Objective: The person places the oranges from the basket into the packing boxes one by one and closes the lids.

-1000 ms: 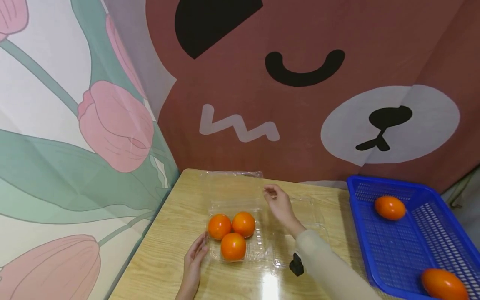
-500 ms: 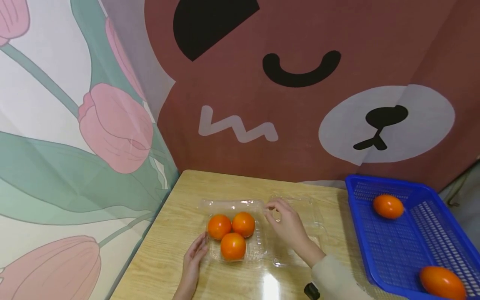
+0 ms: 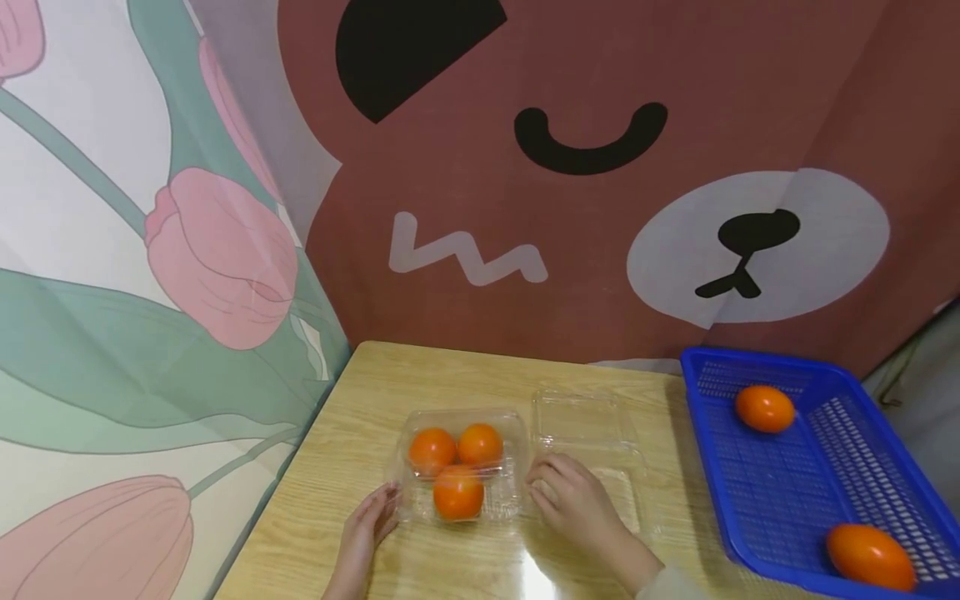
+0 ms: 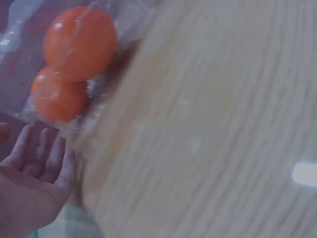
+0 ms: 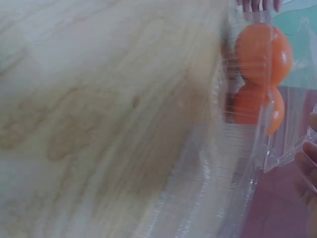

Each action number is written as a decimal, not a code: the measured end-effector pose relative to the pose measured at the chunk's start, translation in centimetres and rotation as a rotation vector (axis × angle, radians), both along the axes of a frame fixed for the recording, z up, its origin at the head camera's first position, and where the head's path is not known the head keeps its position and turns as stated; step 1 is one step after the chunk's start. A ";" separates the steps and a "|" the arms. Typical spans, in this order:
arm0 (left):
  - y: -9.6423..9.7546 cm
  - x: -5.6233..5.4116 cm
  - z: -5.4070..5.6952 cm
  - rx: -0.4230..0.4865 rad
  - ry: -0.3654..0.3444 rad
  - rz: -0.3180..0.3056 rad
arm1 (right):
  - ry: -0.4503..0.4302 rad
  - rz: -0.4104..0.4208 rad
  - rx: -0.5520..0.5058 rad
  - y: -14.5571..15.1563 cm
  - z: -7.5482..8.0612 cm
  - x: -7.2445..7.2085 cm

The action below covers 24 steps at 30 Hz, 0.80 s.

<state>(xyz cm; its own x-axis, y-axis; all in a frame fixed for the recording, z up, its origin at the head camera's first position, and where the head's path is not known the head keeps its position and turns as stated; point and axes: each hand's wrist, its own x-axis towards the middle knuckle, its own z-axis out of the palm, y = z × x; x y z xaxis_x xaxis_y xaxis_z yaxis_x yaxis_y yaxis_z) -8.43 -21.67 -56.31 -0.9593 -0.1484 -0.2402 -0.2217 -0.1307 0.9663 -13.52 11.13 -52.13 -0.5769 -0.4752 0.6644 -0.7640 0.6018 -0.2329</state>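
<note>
Three round, smooth orange fruits (image 3: 458,493) sit in a clear plastic clamshell box (image 3: 501,500) on the table. Its hinged lid (image 3: 465,421) slants over them, partly lowered. My right hand (image 3: 577,504) pinches the lid's right edge between thumb and curled fingers; in the right wrist view those fingers (image 5: 308,166) lie at the clear plastic. Along the box's left side, my left hand (image 3: 366,525) rests with relaxed fingertips right at the wall. The left wrist view shows that hand (image 4: 37,183) palm up beside two fruits (image 4: 79,44) seen through the plastic.
A second clear clamshell (image 3: 581,417) lies open to the right of the first, partly behind my right hand. At the right edge of the wooden table (image 3: 330,442) stands a blue plastic basket (image 3: 712,475) with two more orange fruits (image 3: 765,408). Printed cloth hangs behind.
The lid, upright at the back one second ago, has swung forward over the fruits. My right hand has come toward me with it. The left hand stays at the box's left side.
</note>
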 end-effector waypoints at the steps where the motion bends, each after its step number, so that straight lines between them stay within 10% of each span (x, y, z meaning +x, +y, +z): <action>1: -0.3 0.1 0.1 0.015 0.007 -0.018 | -0.004 0.001 0.009 0.0 -0.2 0.1; 7: -1.3 0.3 0.8 0.109 -0.030 -0.083 | -0.019 0.026 0.069 0.3 -1.3 0.3; 24: 0.1 0.6 3.3 -0.142 -0.192 -0.116 | -0.082 0.081 0.084 0.5 -1.5 0.9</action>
